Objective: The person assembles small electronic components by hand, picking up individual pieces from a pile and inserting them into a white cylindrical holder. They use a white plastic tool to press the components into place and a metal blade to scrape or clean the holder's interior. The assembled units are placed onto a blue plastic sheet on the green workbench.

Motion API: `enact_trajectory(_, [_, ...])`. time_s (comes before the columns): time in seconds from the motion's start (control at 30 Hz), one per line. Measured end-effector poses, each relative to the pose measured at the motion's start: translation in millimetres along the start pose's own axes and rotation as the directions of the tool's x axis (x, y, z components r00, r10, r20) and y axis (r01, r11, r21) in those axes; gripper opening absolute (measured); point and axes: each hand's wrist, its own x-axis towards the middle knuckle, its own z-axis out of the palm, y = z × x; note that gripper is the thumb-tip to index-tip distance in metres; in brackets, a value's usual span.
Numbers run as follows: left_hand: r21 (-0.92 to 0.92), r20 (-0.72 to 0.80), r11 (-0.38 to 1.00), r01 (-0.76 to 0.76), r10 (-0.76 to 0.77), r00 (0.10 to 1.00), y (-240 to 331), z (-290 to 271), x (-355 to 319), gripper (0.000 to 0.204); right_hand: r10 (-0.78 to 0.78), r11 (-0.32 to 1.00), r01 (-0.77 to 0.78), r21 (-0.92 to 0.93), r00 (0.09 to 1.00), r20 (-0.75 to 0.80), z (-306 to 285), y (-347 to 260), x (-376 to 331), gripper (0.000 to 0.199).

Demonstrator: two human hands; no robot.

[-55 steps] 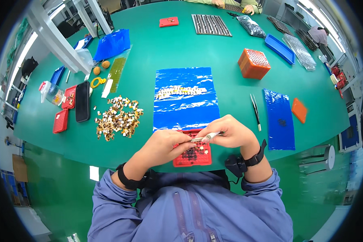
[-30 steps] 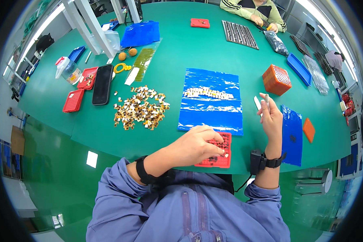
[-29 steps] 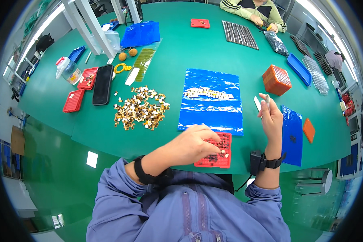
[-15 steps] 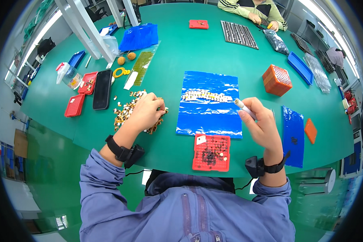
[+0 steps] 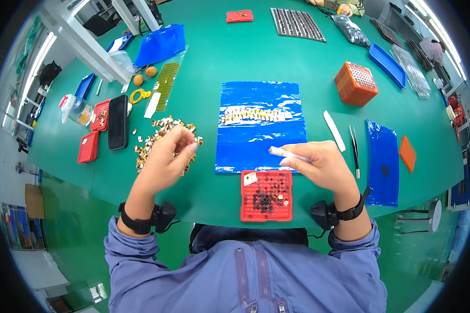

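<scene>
My left hand [image 5: 168, 156] pinches a small part over the parts pile [image 5: 159, 141]; my right hand [image 5: 318, 167] grips a white stick [image 5: 287, 153] above the red tray [image 5: 266, 195].

The person is wearing a blue-grey zip jacket [image 5: 245, 271] with sleeves pushed up, and black wrist devices are strapping around both wrists [image 5: 141, 221] [image 5: 339, 213].

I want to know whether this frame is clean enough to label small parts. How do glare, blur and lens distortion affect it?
Head view: strong fisheye bending, with the table edge curving and black corners. Overhead light glares off the blue plastic sheet. Centre is sharp: the left hand, the right hand with its white stick, and the red grid tray are crisp. The rim is softer and compressed.
</scene>
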Motion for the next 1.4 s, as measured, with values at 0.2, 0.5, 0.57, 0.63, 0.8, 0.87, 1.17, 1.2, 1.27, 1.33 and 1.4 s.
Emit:
enact_trajectory(0.2, [-0.569, 0.356, 0.811, 0.132, 0.098, 0.929, 31.5, 42.9, 3.9, 0.010, -0.005, 0.984, -0.013, 0.178, 0.995, 0.099, -2.8, 3.1, -3.4, 0.018])
enact_trajectory(0.5, [-0.902, 0.348, 0.359, 0.239, 0.279, 0.895, -3.2, 84.7, 25.4, 0.007, 0.005, 0.936, -0.055, 0.347, 0.990, 0.142, -5.9, 0.2, -4.3, 0.011])
enact_trajectory(0.57, [-0.919, 0.355, 0.278, 0.278, 0.283, 0.891, -5.4, 88.6, 25.1, 0.008, 0.010, 0.936, -0.061, 0.346, 0.989, 0.147, -3.9, 2.0, -2.5, 0.011])
enact_trajectory(0.63, [-0.921, 0.356, 0.263, 0.286, 0.282, 0.891, -5.5, 90.5, 24.2, 0.010, 0.019, 0.927, -0.072, 0.369, 0.989, 0.146, -0.4, 3.8, -2.3, 0.012])
enact_trajectory(0.8, [-0.915, 0.387, 0.235, 0.327, 0.293, 0.874, -5.1, 93.6, 23.4, 0.013, 0.030, 0.902, -0.086, 0.423, 0.990, 0.137, 2.4, 7.4, -2.0, 0.013])
enact_trajectory(0.87, [-0.916, 0.386, 0.240, 0.322, 0.301, 0.872, -4.7, 94.7, 23.1, 0.013, -0.025, 0.906, -0.014, 0.423, 0.996, 0.086, 5.1, 10.1, 0.1, 0.013])
enact_trajectory(1.17, [-0.908, 0.389, 0.291, 0.301, 0.321, 0.864, -7.1, 93.6, 23.5, 0.011, 0.091, 0.850, -0.207, 0.485, 0.963, 0.252, 0.2, 5.1, -1.8, 0.009])
enact_trajectory(1.2, [-0.904, 0.394, 0.299, 0.304, 0.315, 0.863, -7.2, 93.8, 23.5, 0.011, 0.076, 0.852, -0.181, 0.492, 0.971, 0.225, 1.3, 4.8, -1.4, 0.009])
enact_trajectory(1.27, [-0.905, 0.394, 0.296, 0.307, 0.305, 0.867, -7.6, 94.2, 23.2, 0.011, 0.070, 0.856, -0.178, 0.485, 0.970, 0.232, 1.1, 4.6, -1.7, 0.010])
enact_trajectory(1.33, [-0.901, 0.399, 0.306, 0.308, 0.302, 0.866, -8.2, 93.9, 22.2, 0.011, 0.088, 0.861, -0.224, 0.456, 0.950, 0.299, -2.4, 5.4, -1.2, 0.012])
enact_trajectory(1.4, [-0.892, 0.413, 0.325, 0.313, 0.311, 0.856, -8.7, 93.7, 22.5, 0.011, 0.037, 0.879, -0.158, 0.449, 0.963, 0.267, -3.8, 7.7, -0.8, 0.012])
